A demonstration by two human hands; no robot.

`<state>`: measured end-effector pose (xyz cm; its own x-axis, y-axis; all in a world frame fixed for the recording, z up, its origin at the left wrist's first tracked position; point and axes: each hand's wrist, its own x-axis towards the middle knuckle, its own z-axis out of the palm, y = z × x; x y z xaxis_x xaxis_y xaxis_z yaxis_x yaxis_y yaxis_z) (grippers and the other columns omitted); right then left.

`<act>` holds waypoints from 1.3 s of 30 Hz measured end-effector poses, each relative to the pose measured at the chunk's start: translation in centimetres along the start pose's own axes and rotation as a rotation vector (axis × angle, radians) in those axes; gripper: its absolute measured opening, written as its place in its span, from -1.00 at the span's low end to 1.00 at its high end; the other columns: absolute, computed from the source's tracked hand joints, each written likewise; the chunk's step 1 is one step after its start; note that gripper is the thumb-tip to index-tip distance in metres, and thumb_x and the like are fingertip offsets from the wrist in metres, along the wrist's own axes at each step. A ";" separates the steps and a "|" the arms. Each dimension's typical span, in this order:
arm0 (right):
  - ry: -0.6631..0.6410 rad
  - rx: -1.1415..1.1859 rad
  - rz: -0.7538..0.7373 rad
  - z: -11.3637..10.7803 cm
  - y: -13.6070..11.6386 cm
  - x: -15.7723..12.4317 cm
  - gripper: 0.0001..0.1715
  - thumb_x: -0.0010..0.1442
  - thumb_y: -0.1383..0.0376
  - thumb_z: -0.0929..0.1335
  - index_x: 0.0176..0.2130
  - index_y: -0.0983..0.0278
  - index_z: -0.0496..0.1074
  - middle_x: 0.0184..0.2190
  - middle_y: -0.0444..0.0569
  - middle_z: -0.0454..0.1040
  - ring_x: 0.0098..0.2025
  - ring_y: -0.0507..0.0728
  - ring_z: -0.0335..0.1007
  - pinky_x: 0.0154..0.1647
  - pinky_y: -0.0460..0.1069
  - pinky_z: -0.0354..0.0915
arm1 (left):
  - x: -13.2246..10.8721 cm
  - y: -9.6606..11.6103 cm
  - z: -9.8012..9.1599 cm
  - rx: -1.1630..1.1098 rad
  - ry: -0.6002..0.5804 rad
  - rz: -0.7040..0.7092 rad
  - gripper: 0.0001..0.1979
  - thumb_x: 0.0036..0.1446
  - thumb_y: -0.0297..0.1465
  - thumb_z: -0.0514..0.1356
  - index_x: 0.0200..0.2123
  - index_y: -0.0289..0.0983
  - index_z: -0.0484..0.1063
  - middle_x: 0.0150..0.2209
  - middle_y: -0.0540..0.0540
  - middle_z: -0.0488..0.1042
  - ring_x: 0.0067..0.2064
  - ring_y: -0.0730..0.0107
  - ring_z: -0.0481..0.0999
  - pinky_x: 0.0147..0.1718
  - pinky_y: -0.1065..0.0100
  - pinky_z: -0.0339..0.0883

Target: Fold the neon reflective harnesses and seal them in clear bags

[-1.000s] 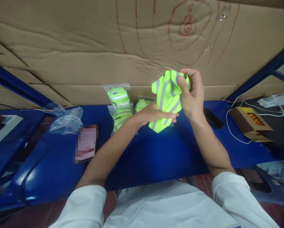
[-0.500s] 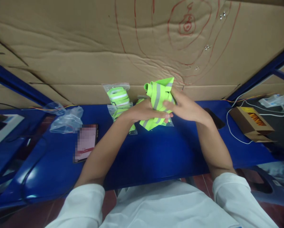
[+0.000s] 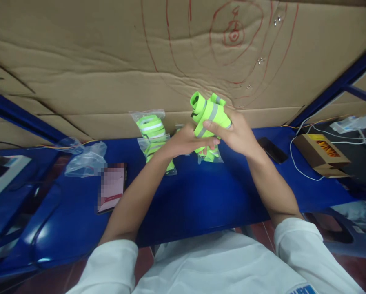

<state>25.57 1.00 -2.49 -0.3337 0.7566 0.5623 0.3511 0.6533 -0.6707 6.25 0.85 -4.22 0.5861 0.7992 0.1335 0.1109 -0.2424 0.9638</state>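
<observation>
A neon yellow-green reflective vest with grey stripes is rolled into a bundle above the table. My left hand supports it from the left and below, its fingers reaching under toward the right. On the other side my right hand grips the roll, thumb laid across the front. Part of each hand's fingers is hidden by the fabric. Left of them lie two clear zip bags with similar folded vests, a rear bag and a nearer bag. Another bagged vest shows below my hands, partly covered.
A blue table runs beneath, with a cardboard panel behind. At left are a tablet-like device and a crumpled clear bag. A dark phone, a white cable and an open cardboard box are at right.
The vest has become a tighter roll, its loose lower flap no longer hanging down. My right hand has turned with its thumb across the front. The view has shifted slightly.
</observation>
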 end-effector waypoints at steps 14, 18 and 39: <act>0.229 0.228 0.072 2.6 0.5 0.4 -0.28 0.41 -0.28 0.30 0.07 0.25 0.55 -0.01 0.00 0.61 0.12 0.24 0.57 0.28 0.19 0.48 | 2.6 -3.5 0.1 -0.108 0.698 0.354 -0.21 -0.05 0.22 0.50 -0.11 -0.12 0.15 -0.39 0.10 0.42 -0.45 0.44 0.49 -0.43 0.42 0.30; 0.379 0.033 0.005 3.3 1.3 0.4 -0.28 0.38 -0.28 0.32 0.05 0.26 0.53 0.08 0.09 0.54 0.21 0.26 0.50 0.36 0.23 0.39 | 2.9 -3.4 1.5 -0.204 0.695 0.432 -0.33 0.10 0.09 0.49 0.00 -0.11 0.23 -0.08 -0.06 0.58 -0.22 0.34 0.65 -0.18 0.31 0.54; 0.442 0.302 -0.017 5.8 0.4 -0.9 -0.36 0.41 -0.23 0.31 0.08 0.21 0.51 0.02 0.06 0.53 0.15 0.23 0.50 0.32 0.19 0.41 | 1.3 -1.0 3.3 -0.518 0.449 0.343 -0.32 -0.06 0.05 0.60 0.00 -0.17 0.49 0.06 -0.09 0.63 0.23 -0.08 0.58 0.26 -0.04 0.49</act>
<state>20.94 0.39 -6.03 0.0861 0.7274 0.6808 0.0595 0.6783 -0.7323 9.50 0.31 -5.76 0.1254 0.8994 0.4188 -0.4733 -0.3168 0.8220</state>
